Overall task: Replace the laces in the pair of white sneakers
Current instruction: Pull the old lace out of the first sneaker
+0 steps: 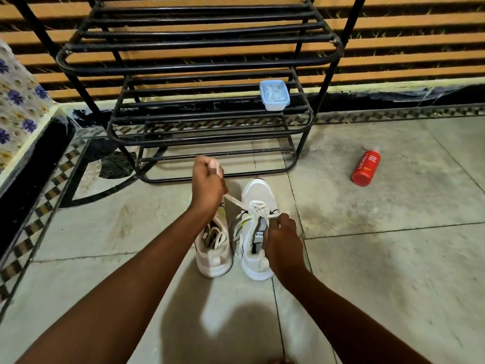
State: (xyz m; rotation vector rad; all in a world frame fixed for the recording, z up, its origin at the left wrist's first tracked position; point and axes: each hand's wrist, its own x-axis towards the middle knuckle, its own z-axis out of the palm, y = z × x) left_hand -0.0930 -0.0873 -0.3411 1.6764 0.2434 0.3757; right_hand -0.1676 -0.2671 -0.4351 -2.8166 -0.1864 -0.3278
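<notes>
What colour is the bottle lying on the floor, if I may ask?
The bottle is red, seen in the head view.

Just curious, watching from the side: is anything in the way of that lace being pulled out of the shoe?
Nothing visible. The left hand pulls the lace up and away from the right shoe; the right hand grips that shoe's tongue.

the tiled floor (393, 271) carried a black rack (199, 111); two white sneakers (256, 232) stood just before the rack, a red bottle (365, 167) lay right of it, a blue tub (274, 95) sat on its shelf.
</notes>
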